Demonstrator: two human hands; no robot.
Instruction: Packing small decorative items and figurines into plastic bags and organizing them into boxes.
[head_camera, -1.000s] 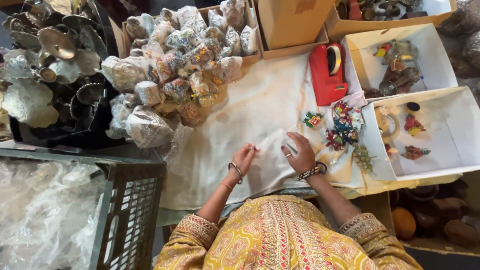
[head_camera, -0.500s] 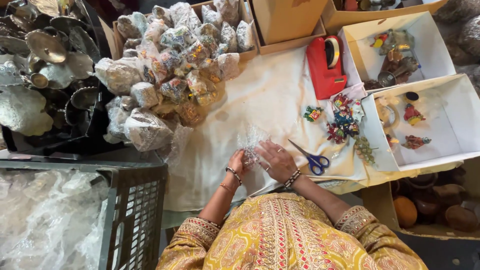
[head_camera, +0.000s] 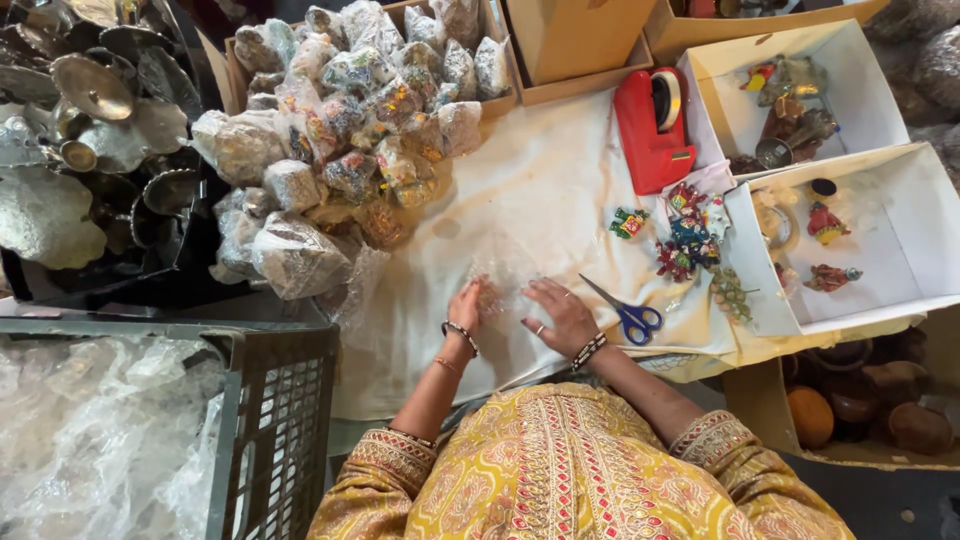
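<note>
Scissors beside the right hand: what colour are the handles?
Blue handles on the scissors, lying on the white cloth; shown in the head view.

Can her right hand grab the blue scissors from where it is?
Probably yes. The right hand lies flat on the cloth just beside the scissors, with nothing between them.

Cloth-covered table (head_camera: 520, 200) (stained), even light

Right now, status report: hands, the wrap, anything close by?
Left hand and right hand flat on the clear wrap, pressing it to the cloth. Nothing gripped. Scissors just right of right hand.
</note>
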